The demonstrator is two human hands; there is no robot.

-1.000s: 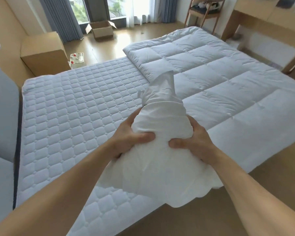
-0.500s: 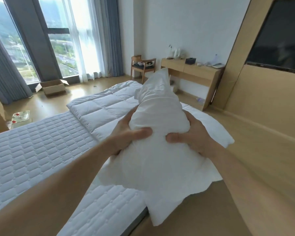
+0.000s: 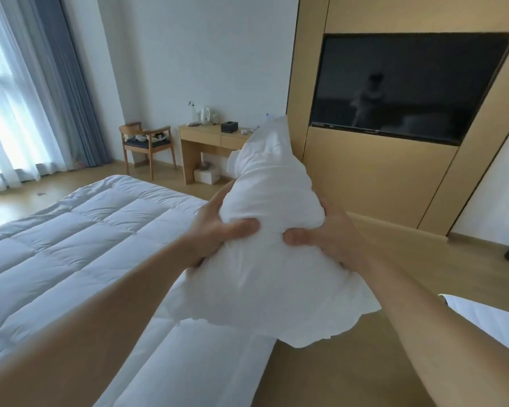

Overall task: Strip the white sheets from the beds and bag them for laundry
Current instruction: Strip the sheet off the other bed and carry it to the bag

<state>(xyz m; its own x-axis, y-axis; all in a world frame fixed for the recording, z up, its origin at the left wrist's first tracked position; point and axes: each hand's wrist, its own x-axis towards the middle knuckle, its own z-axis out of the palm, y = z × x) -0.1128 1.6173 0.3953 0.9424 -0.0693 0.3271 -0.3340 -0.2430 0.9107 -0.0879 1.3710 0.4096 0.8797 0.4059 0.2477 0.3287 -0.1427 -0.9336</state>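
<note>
Sheet bundle: a bunched white sheet (image 3: 265,230) held up in the air in front of the person, above the near edge of the bed and the wood floor; its upper end rises to a soft peak, its loose lower hem hangs in a wavy edge.
Left hand: the left hand (image 3: 215,230) grips the bundle's left side, thumb pressed across the front, fingers wrapped behind the cloth.
Right hand: the right hand (image 3: 323,236) grips the bundle's right side the same way, thumb on the front; the 2 thumbs point at each other, close but apart.
Arms: both forearms bare, reaching in from the lower corners.
Bed: a white quilted duvet (image 3: 80,230) lies over the bed at the left, below and behind the bundle.
Second white cloth: a white corner (image 3: 488,315) shows at the right edge; what it belongs to cannot be told.
Desk: a wooden desk (image 3: 212,139) against the far wall, with a kettle (image 3: 205,114) and a dark box (image 3: 229,126) on top.
Chair: a wooden chair (image 3: 147,142) just left of the desk.
Wall: a dark TV screen (image 3: 409,86) set in wooden panelling at the right.
Window: blue curtains (image 3: 68,83) and sheer drapes at the left.
</note>
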